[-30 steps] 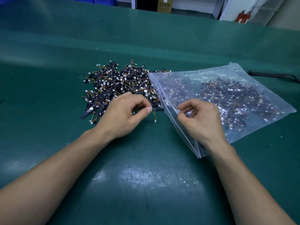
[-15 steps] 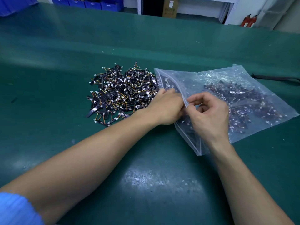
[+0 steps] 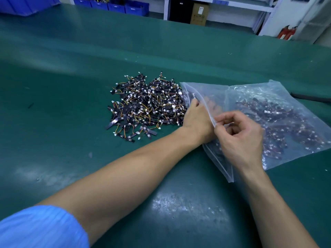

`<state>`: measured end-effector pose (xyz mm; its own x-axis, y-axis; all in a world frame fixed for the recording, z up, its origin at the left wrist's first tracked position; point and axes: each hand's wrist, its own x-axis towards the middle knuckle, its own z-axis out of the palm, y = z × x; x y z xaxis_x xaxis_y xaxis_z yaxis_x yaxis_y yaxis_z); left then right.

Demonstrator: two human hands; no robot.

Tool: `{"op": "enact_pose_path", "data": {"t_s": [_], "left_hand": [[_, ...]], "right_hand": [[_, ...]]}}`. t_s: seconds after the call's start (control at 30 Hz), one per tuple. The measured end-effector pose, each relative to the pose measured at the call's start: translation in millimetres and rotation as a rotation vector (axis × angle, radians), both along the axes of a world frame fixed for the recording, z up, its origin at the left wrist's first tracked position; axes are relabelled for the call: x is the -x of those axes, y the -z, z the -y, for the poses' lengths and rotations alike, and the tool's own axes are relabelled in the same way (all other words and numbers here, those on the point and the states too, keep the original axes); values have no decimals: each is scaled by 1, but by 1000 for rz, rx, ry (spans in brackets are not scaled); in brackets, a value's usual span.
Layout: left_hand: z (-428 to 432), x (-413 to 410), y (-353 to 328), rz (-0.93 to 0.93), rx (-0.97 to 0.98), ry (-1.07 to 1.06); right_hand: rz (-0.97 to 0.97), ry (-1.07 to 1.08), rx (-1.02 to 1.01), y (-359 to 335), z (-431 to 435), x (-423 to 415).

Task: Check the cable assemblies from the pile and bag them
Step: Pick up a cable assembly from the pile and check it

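Nearest us, a blue sleeve [image 3: 41, 228] is covering our left upper arm, and both bare forearms are stretching out over the green tabletop [image 3: 71, 158]. Our right hand [image 3: 240, 138] is pinching the upper lip of a clear zip bag [image 3: 268, 97], its grip closed on the thin film and holding the mouth open. Our left hand [image 3: 196, 120] is lying with its fingers inside that mouth, blurred by the plastic, so we cannot tell whether its grip is holding anything. The zip bag is lying flat on the right, with many dark assemblies showing inside. Just left of it, touching its mouth, is the pile of cable assemblies [image 3: 146, 106]: short black strips with thin coloured wires and small white plugs. We are judging them light, floppy and quick to tangle, best pinched by the stiffer black strip and not by the wires. The film looks limp and slippery. Farthest off, blue crates [image 3: 125, 6] and a cardboard box [image 3: 199, 14] are standing by the wall.
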<state>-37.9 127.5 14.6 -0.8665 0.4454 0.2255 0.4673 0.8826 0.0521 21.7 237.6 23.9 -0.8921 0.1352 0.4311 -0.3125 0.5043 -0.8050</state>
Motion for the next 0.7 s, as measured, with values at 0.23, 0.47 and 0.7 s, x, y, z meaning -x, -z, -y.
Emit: {"op": "enact_pose_path", "data": {"t_s": [0.23,0.47,0.7], "left_hand": [[80,-26,-5,-154,-193,20],[153,-31,2,-53,-262,-186],[158,-28,3,-86,-314,-151]], "right_hand": [[85,-36,-73,10,2,3],[210,-89,-205,18,7,4],[217,-98,-191,21,10,5]]}}
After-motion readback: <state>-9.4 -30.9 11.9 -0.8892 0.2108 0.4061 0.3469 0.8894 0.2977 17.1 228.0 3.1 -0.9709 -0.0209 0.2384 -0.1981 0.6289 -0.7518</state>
